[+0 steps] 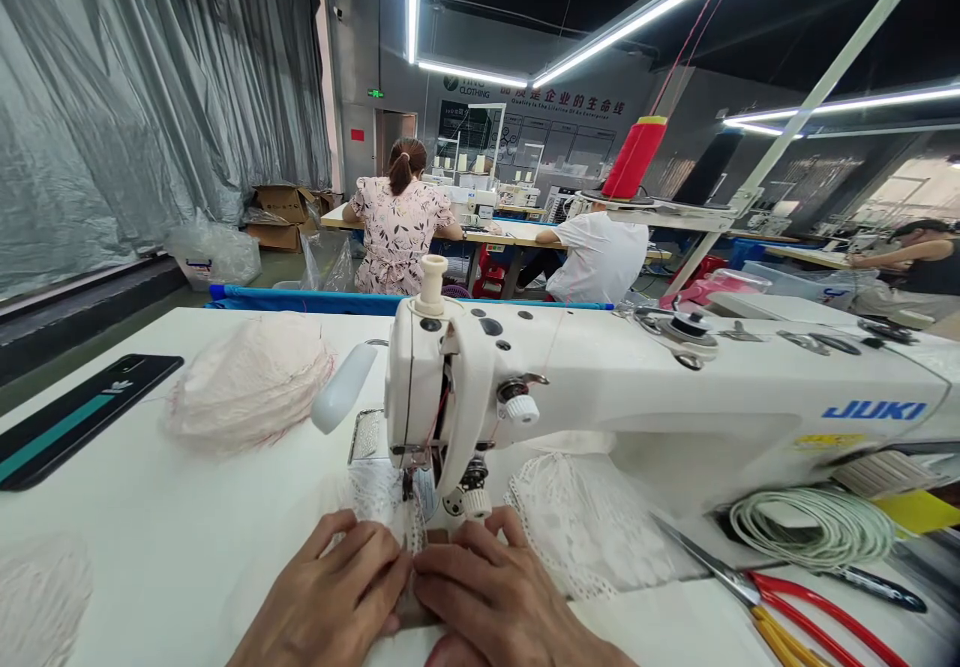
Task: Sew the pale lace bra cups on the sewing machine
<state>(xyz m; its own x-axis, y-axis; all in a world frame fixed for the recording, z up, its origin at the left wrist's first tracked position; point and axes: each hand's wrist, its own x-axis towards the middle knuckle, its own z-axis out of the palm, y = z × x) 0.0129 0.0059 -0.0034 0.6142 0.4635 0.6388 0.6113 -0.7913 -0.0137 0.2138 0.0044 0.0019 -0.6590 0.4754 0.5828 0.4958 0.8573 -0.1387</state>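
Observation:
Both hands are close together just in front of the needle of a white sewing machine [465, 377]. My left hand [337, 582] has its fingers curled down on white lace fabric [375, 487], left of the presser foot [408, 485]. Beside it, my right hand [491, 582] presses its bent fingers on the edge of the same lace; the fingertips are partly hidden. A strip of lace runs from between the hands under the foot. More white lace with a scalloped border [592, 522] lies bunched under the machine arm, right of my right hand.
Red-handled scissors [757, 587], a coil of pale cord [814, 527] and a black marker [877, 587] lie at the right. A pale fabric pile [247, 377] and a dark phone-like slab [82, 422] lie at the left. A red thread cone [634, 159] stands above. Other people sit beyond.

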